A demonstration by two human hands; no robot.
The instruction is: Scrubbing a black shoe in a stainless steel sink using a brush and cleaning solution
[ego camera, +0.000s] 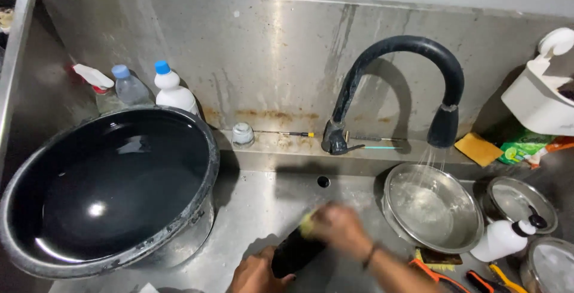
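Note:
My left hand (256,274) grips the lower end of a dark, cylindrical object (294,251) low in the steel sink (257,203). My right hand (339,228), blurred, presses a yellow sponge (307,226) against the object's upper end. A black curved faucet (412,72) runs water into a steel bowl (431,214) to the right of my hands.
A large dark pot (113,191) full of water fills the sink's left side. Bottles (170,89) stand behind it. A white soap bottle (502,239), more steel bowls (520,200), brushes (454,275) and a yellow sponge (478,148) sit on the right.

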